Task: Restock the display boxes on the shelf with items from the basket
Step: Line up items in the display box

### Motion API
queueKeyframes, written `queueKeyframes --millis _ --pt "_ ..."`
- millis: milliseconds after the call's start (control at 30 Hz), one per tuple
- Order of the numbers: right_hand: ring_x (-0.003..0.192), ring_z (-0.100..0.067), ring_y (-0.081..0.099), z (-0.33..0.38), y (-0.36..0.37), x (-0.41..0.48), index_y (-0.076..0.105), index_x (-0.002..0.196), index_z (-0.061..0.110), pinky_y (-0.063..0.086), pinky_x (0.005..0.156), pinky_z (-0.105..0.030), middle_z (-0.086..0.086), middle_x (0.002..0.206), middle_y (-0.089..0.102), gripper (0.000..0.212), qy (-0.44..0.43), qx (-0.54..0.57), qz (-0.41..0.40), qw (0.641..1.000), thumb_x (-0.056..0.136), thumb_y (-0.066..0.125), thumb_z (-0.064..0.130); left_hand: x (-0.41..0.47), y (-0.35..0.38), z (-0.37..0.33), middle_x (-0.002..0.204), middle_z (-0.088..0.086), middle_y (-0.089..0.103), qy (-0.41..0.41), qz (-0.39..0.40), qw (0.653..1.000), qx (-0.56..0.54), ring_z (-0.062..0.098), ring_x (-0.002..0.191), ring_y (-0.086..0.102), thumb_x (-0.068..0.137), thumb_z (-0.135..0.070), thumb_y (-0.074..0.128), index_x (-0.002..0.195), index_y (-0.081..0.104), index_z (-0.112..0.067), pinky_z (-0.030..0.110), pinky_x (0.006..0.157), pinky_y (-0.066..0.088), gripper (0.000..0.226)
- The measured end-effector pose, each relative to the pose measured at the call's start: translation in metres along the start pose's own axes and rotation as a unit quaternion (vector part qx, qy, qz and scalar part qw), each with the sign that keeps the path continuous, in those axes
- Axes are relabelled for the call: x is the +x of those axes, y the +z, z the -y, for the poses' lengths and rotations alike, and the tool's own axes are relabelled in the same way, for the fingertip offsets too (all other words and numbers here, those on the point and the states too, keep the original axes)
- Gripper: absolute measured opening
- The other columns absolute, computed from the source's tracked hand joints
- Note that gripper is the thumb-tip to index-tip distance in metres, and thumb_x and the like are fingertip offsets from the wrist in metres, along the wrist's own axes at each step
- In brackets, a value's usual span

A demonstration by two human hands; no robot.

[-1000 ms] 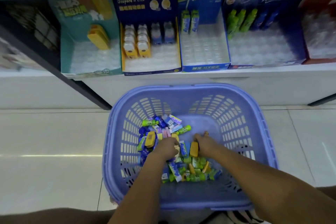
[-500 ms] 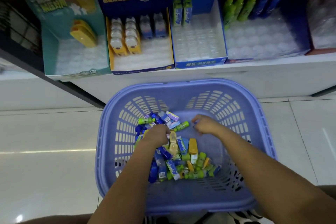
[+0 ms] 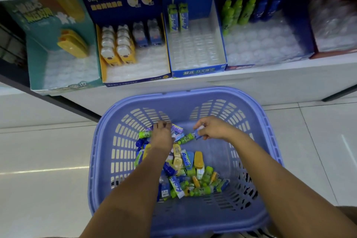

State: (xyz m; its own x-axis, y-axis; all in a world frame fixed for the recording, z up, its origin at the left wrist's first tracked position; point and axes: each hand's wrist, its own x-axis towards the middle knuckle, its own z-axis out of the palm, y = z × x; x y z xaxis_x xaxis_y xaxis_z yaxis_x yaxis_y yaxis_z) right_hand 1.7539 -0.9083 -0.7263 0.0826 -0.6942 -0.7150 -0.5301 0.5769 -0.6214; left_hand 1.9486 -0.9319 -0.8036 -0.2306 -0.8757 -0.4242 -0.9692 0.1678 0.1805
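A purple plastic basket (image 3: 270, 141) stands on the floor below the shelf, holding a heap of small items (image 3: 189, 176) in green, blue and yellow. My left hand (image 3: 162, 133) reaches to the far edge of the heap, fingers curled over small packets there. My right hand (image 3: 210, 128) hovers above the basket floor, pinching a small blue and white packet (image 3: 198, 133). Four display boxes line the shelf: a teal box (image 3: 36, 67), a navy and yellow box (image 3: 135, 80), a blue box (image 3: 199, 72) and a dark blue box (image 3: 309, 44).
A red box (image 3: 336, 15) sits at the shelf's far right. A dark shelf bracket (image 3: 58, 102) slants down at the left. Pale floor tiles (image 3: 42, 160) surround the basket. My knees show at the bottom edge.
Both hands moved from the middle of the heap toward the basket's far side. My right hand lifted with a small blue packet pinched in its fingers.
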Motion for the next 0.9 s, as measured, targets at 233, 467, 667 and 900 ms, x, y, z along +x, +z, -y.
queueKeyframes --millis 233,467,667,900 --pt "0.065 -0.011 0.060 0.011 -0.027 -0.021 0.063 0.111 0.002 0.047 0.056 -0.014 -0.004 0.075 0.064 0.027 -0.034 0.102 0.035 0.994 0.085 0.067 0.005 -0.003 0.001 -0.008 0.131 0.017 0.045 -0.042 0.006 0.996 -0.083 0.035 0.109 0.052 0.088 -0.006 0.057 0.125 0.048 -0.011 0.038 0.080 0.045 0.038" --pt "0.057 -0.010 0.054 0.055 -0.053 -0.061 0.057 0.117 0.010 0.043 0.055 -0.018 -0.003 0.076 0.057 0.026 -0.145 0.194 0.095 0.965 0.092 0.053 0.001 -0.021 -0.058 -0.033 0.074 0.014 0.061 -0.132 0.091 0.790 -0.592 0.014 0.051 0.062 0.093 -0.001 0.053 0.105 0.059 0.000 0.022 0.051 0.051 0.014" --pt "0.051 -0.005 0.058 0.101 -0.068 -0.091 0.056 0.106 0.010 0.042 0.052 -0.015 -0.009 0.073 0.055 0.022 -0.291 0.249 -0.075 0.921 0.088 0.057 -0.003 -0.051 -0.125 -0.053 0.068 -0.006 0.068 -0.021 0.047 0.663 -0.746 0.004 0.054 0.056 0.090 -0.011 0.060 0.092 0.064 -0.012 0.014 0.055 0.047 0.005" --pt "0.078 -0.014 0.060 0.175 -0.081 -0.066 0.056 0.114 0.009 0.051 0.071 -0.027 0.004 0.096 0.059 0.026 -0.381 0.039 -0.308 0.871 0.089 0.059 0.008 -0.073 -0.194 -0.045 0.065 -0.008 0.058 0.055 -0.021 0.558 -0.828 0.005 0.055 0.046 0.098 -0.010 0.046 0.086 0.058 -0.009 0.012 0.054 0.043 0.017"
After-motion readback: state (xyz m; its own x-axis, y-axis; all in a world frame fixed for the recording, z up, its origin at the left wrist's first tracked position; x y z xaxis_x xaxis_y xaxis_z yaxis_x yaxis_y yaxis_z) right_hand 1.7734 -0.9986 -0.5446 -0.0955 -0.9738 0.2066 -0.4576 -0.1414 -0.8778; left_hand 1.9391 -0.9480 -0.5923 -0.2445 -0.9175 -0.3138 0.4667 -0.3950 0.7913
